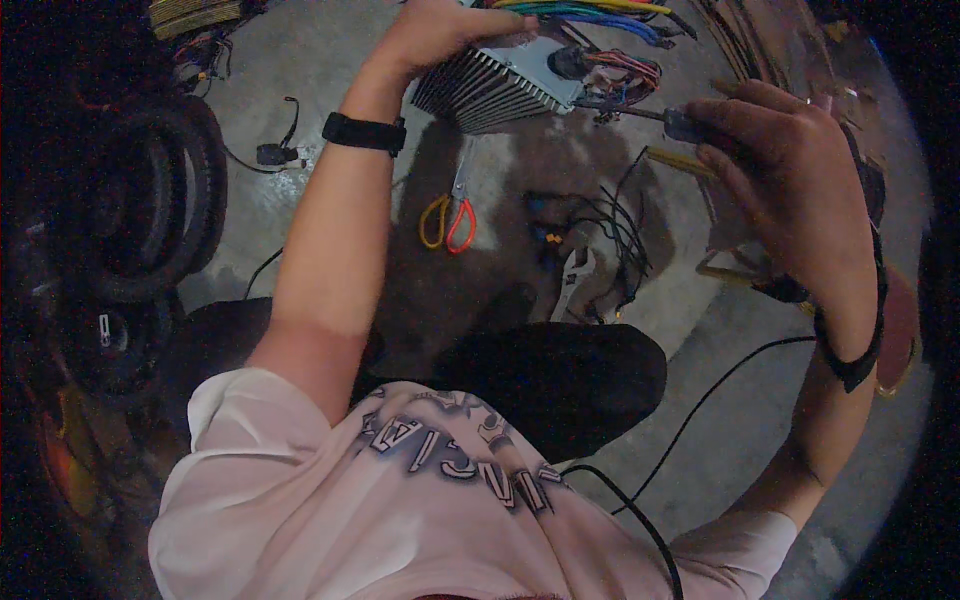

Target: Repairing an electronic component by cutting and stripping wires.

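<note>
Metal-stiff, prob. heavy: best take finned box (500,88) at 12 o'clock by its solid body, not by wires (632,74) at 1, likely fragile. Note L hand (440,35) at box top, closure unclear; R hand (785,150) at 2, clamped on screwdriver (681,123).

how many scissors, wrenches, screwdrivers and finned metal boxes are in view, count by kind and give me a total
Scissors: 1, on the floor
Wrench: 1, on the floor
Screwdriver: 1, in the right hand
Finned metal box: 1
Total: 4
</note>
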